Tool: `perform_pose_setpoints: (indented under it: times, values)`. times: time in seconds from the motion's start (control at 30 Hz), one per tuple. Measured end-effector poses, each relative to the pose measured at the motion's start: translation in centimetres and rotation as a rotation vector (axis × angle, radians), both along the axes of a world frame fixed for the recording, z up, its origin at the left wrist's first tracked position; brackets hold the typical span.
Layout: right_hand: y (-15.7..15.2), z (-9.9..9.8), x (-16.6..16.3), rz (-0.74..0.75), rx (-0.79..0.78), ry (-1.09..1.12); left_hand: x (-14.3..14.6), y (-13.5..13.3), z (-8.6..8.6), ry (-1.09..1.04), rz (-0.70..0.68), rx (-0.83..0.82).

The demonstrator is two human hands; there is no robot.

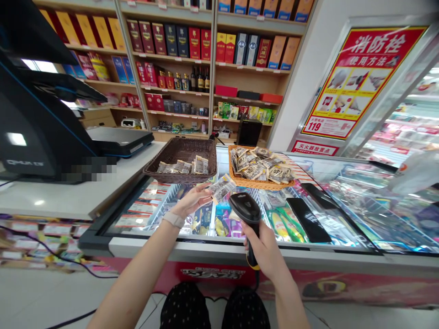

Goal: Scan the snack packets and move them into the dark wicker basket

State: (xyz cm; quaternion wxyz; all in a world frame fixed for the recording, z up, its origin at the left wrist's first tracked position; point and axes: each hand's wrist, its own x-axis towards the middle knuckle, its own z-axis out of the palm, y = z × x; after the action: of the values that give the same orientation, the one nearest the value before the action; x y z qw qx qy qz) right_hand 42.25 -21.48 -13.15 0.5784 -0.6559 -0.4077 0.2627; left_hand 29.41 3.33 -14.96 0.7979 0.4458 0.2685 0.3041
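My left hand (pixel 192 199) pinches a small clear snack packet (pixel 222 188) and holds it over the glass freezer lid, just in front of the baskets. My right hand (pixel 263 249) is wrapped round the handle of a black barcode scanner (pixel 245 208), whose head sits right below the packet. A dark wicker basket (pixel 161 161) behind my left hand holds a few similar packets. An orange wicker basket (pixel 236 179) to its right is heaped with several more.
The baskets stand on a glass-topped chest freezer (pixel 343 219) full of ice creams. A black checkout terminal (pixel 41 123) sits on the white counter (pixel 68 196) at left. Shelves of boxed goods (pixel 206 59) fill the back wall. A red poster (pixel 360 77) hangs at right.
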Motion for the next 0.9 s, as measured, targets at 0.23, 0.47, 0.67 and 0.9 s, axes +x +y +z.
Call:
perform_pose_setpoints:
  times: [0.23, 0.47, 0.67, 0.9]
  values:
    - [0.9, -0.8, -2.0, 0.018, -0.010, 0.044, 0.9, -0.1, -0.3, -0.104, 0.002, -0.117]
    - [2.1, -0.7, -2.6, 0.030, -0.031, -0.037, 1.2, -1.1, 0.0, -0.131, 0.116, -0.031]
    - [2.1, -0.4, -2.3, 0.030, -0.063, -0.083, 1.6, -1.5, 0.0, -0.106, 0.060, 0.105]
    - [2.1, -0.4, -2.2, 0.037, -0.098, -0.116, 2.0, -1.3, -0.2, -0.095, 0.047, 0.174]
